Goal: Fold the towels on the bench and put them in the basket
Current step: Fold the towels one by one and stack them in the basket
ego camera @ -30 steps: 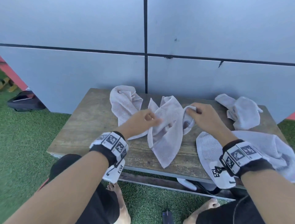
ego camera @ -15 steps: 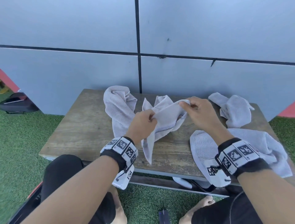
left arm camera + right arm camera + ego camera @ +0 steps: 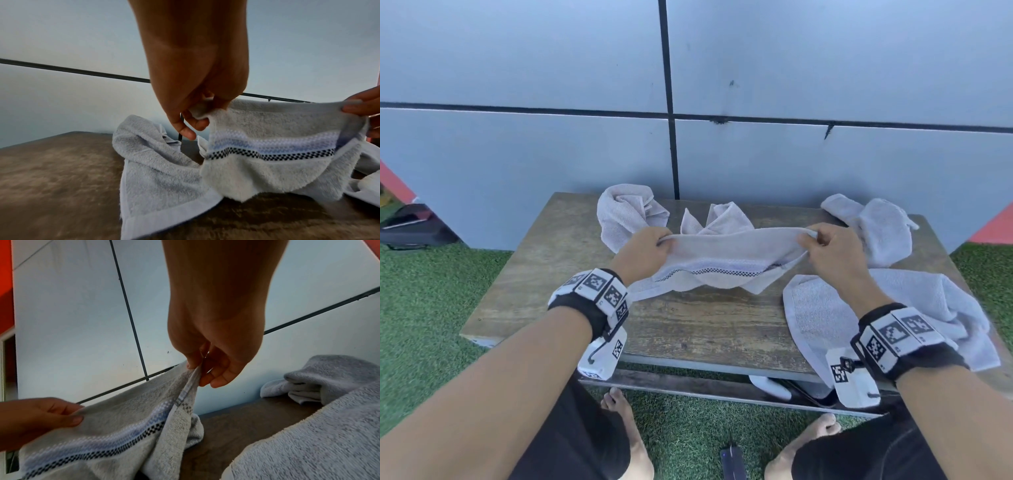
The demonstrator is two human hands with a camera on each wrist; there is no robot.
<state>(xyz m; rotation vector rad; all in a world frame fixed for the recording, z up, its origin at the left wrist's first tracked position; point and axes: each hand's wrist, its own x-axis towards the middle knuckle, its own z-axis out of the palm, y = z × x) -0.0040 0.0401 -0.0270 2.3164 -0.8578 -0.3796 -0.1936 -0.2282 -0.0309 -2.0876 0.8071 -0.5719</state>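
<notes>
A pale grey towel with a checked stripe [image 3: 726,257] [image 3: 273,146] [image 3: 115,434] is stretched between my two hands above the wooden bench [image 3: 688,325]. My left hand [image 3: 650,250] [image 3: 195,113] pinches its left top corner. My right hand [image 3: 825,250] [image 3: 197,371] pinches the right top corner. The lower part of the towel sags onto the bench. No basket is in view.
Other crumpled towels lie on the bench: one at the back left [image 3: 623,212], one at the back right [image 3: 876,226], and a large one at the front right [image 3: 825,308] hanging over the edge. A grey panelled wall stands behind. Green turf surrounds the bench; a dark bag [image 3: 410,226] lies far left.
My hands have moved apart, pulling the bunched towel out into a stretched strip with its striped edge showing. The view has shifted slightly.
</notes>
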